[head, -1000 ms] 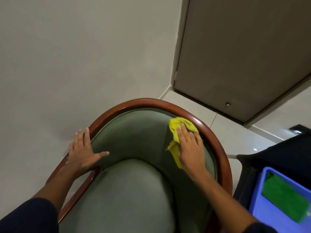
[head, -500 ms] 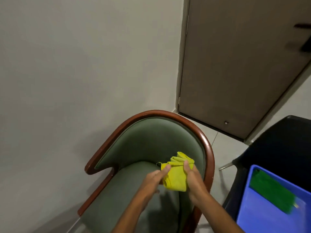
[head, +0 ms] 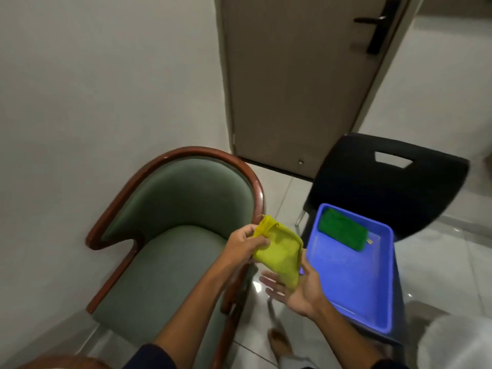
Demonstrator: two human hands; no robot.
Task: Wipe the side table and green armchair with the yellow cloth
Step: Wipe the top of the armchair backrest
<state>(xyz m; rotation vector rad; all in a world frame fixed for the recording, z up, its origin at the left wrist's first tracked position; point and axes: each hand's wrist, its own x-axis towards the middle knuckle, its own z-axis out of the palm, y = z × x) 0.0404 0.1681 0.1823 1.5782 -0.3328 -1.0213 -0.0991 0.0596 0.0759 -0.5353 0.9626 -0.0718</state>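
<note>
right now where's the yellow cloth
Head view, lower centre: the yellow cloth is pinched by the left hand, tip on the right hand, between green armchair and blue tray.

The yellow cloth [head: 279, 254] covers much of the palm of my right hand [head: 302, 291]. My left forearm [head: 202, 296] hides the green armchair's [head: 165, 262] near armrest. A blurred white shape [head: 458, 342] is cut off bottom right

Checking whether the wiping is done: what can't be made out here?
Head view only.
Green armchair: arm nearest the blue tray mostly behind the left hand and yellow cloth.
Green item in the tray: too blurred to identify.
Brown wooden edge, bottom left: cut off by the frame.
White object, bottom right: cut off, blurred.
</note>
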